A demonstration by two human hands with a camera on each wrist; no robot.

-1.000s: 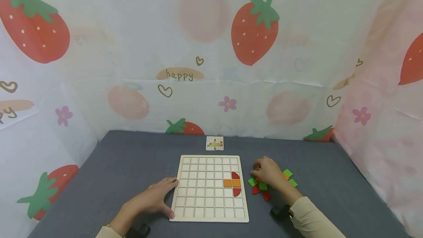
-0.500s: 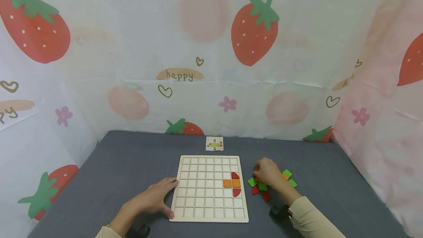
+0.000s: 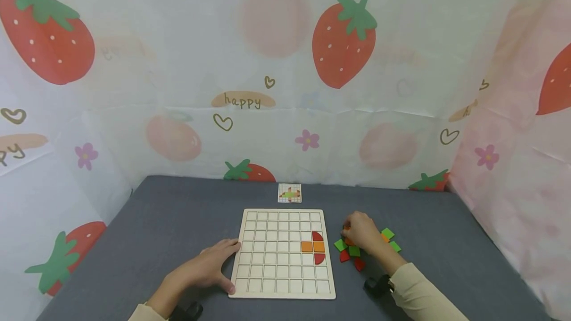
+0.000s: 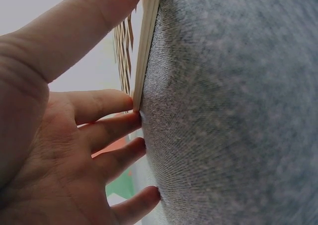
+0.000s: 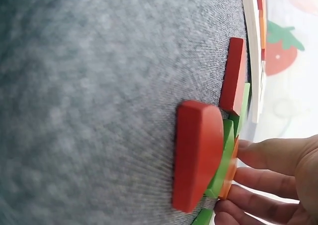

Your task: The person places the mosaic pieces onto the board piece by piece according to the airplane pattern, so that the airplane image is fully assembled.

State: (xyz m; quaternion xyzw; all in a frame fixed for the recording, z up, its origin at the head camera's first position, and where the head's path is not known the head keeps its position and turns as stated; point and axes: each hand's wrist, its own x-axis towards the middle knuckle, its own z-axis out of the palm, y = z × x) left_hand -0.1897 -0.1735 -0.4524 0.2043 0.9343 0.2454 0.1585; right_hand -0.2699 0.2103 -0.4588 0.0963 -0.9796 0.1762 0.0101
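Note:
A pale wooden grid board lies flat in the middle of the table. Two orange square tiles and two rounded red tiles sit in cells at its right side. My left hand rests along the board's left edge, fingers spread and fairly straight, the thumb at the near corner; the left wrist view shows fingertips touching its rim. To the right, my right hand reaches into a loose heap, thumb and fingers bent round an orange tile. The fingers partly hide that tile.
Several green tiles and red tiles lie around the right hand. A small picture card with a coloured grid pattern lies behind the board. A strawberry-print curtain encloses the grey table at back and sides.

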